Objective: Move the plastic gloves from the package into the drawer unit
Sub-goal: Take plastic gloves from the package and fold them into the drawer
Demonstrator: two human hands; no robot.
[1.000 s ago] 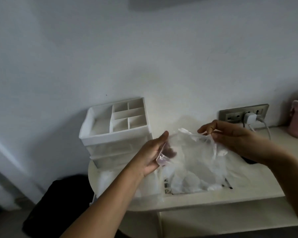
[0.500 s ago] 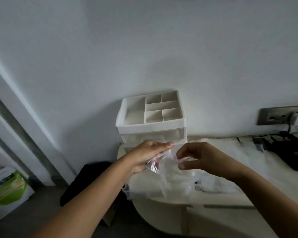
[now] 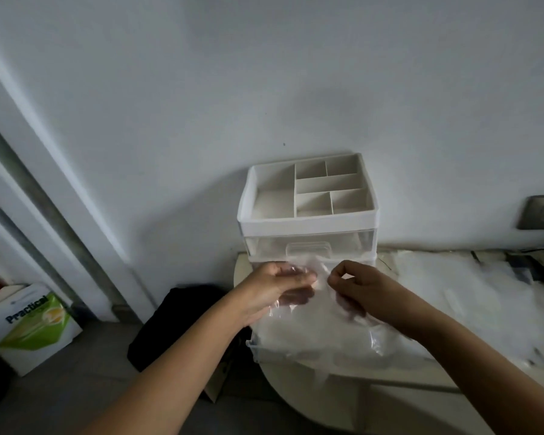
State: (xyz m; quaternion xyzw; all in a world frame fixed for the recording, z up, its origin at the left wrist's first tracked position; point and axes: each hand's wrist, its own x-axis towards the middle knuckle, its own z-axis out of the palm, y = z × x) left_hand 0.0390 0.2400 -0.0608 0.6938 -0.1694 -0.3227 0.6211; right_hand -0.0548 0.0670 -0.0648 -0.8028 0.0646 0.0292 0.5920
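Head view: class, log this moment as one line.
left hand: pinching gloves | right hand: pinching gloves | gloves: over open lower drawer

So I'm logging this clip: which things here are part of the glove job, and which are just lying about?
Job:
plastic gloves
left hand
right hand
drawer unit
open drawer

Lying about:
green-and-white box
black bag
wall socket

At the lower left of the frame, a white and green box (image 3: 33, 328) on the floor bears the word "Practical" in dark blue letters. Smaller print on it is too blurred to read.
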